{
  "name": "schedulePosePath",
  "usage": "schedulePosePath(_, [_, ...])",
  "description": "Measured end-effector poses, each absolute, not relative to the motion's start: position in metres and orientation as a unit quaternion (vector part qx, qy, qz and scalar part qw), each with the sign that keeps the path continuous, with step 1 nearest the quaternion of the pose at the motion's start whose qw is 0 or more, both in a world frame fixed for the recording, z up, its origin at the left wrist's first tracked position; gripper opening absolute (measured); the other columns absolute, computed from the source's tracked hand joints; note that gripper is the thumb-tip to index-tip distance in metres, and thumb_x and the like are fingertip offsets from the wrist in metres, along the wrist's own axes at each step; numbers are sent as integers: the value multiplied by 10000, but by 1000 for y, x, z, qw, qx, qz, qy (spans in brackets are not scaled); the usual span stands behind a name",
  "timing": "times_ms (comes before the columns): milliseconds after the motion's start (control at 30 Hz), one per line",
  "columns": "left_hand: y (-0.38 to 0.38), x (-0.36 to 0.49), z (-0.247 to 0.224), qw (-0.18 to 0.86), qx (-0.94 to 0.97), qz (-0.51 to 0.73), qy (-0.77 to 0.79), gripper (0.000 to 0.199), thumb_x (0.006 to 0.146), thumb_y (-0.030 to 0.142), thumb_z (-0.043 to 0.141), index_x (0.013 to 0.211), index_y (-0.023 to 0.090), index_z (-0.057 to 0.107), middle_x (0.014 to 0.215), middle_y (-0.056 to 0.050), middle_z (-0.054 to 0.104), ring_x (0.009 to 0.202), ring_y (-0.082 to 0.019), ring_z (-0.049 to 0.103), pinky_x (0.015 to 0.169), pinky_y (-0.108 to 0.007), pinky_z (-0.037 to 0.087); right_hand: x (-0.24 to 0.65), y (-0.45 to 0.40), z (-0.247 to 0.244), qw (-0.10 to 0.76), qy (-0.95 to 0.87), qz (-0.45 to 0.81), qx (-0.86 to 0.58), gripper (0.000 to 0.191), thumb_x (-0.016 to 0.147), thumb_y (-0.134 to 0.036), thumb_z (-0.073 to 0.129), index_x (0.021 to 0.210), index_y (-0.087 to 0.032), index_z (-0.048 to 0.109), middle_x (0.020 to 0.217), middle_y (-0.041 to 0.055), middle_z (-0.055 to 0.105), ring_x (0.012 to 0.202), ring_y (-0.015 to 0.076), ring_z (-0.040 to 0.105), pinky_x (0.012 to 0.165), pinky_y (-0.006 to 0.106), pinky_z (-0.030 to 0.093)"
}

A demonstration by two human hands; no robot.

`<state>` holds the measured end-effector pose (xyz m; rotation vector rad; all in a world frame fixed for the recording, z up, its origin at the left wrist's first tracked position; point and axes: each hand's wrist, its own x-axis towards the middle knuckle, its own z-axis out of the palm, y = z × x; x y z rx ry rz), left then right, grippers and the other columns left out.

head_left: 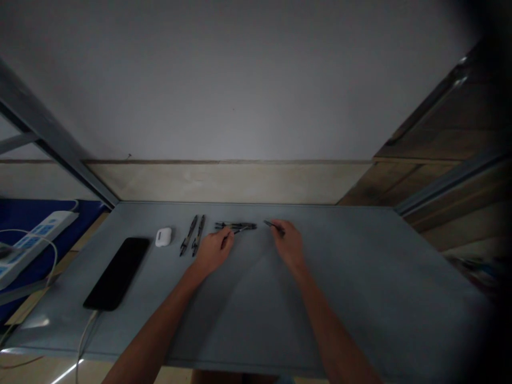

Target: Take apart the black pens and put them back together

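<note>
My left hand (214, 249) is closed on a slim dark pen part (240, 230) that points up and right from the fingertips; its exact kind is hard to make out. In my right hand (290, 244), thumb and fingers pinch a dark pen piece (269, 223), its tip sticking out toward the left. Just beyond my left hand, several dark pens (250, 226) lie sideways, close together. Two more pens, a left one (188, 237) and a right one (199, 234), rest nearly parallel to the left of that hand.
On the grey table (248, 314), a white earbud case (164, 237) sits left of the pens. A black phone (117, 274) with a white cable (85, 333) lies farther left. A power strip (34, 242) is beyond the left edge. A wall (240, 181) bounds the back.
</note>
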<state>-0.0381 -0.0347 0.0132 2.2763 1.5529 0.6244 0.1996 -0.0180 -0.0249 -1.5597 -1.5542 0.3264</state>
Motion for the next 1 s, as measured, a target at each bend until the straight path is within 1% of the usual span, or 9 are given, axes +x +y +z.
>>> schedulePosePath(100, [-37,-36,14,151,802,206,540,310,946,341,323,905,205,598,639,-4,622,596,-150,594,577,-232,359,198,-15,-33,417,-634,122,-640,224,820,-283,550,1007,-206,645,950,86,670,875,224,614,861,420,458])
schedulePosePath(200, [-37,-33,13,144,806,192,542,322,947,361,320,914,205,600,673,-15,644,631,-157,607,582,-233,364,193,-16,-31,406,-634,108,-649,238,813,-325,585,1021,-221,637,984,76,670,918,236,604,893,446,432])
schedulePosePath(300, [-37,-32,12,140,806,186,545,353,954,401,309,924,204,600,678,-17,650,626,-155,608,576,-234,360,188,-18,-22,435,-620,89,-647,275,835,-399,566,1019,-206,635,1046,104,646,985,251,581,919,448,411])
schedulePosePath(400, [-37,-33,11,132,804,186,549,407,957,450,291,893,195,602,672,-24,649,624,-158,610,575,-238,354,187,-22,-13,472,-608,78,-634,291,889,-406,487,1000,-183,637,1000,114,642,981,241,578,922,419,408])
schedulePosePath(567, [-36,-34,12,125,804,179,552,460,956,486,270,832,192,600,667,-27,644,619,-156,602,564,-239,335,189,-26,-6,477,-586,106,-646,371,930,-425,396,881,-166,656,820,90,650,771,209,593,757,355,447])
schedulePosePath(700, [-38,-32,13,127,803,165,558,476,946,514,280,804,198,606,644,-17,635,592,-149,583,548,-240,308,186,-31,-1,484,-581,173,-632,451,943,-475,335,828,-173,650,645,32,590,595,161,552,607,289,414])
schedulePosePath(800, [-39,-32,14,128,809,160,551,479,938,532,294,791,205,612,643,-13,637,593,-147,580,552,-241,302,179,-34,2,451,-612,262,-594,498,932,-519,327,731,-183,635,575,15,553,544,152,534,551,266,390])
schedulePosePath(900, [-40,-32,14,127,817,160,539,472,932,536,312,789,209,621,673,-16,653,622,-150,589,564,-238,311,170,-36,3,404,-639,345,-556,490,910,-537,370,641,-193,592,553,13,548,521,151,522,523,262,380])
schedulePosePath(1000, [-40,-32,13,128,821,162,532,450,928,528,337,811,214,637,745,-23,680,652,-152,598,575,-233,324,165,-38,2,371,-669,374,-524,447,900,-506,418,602,-200,548,536,-2,519,502,143,494,507,258,358])
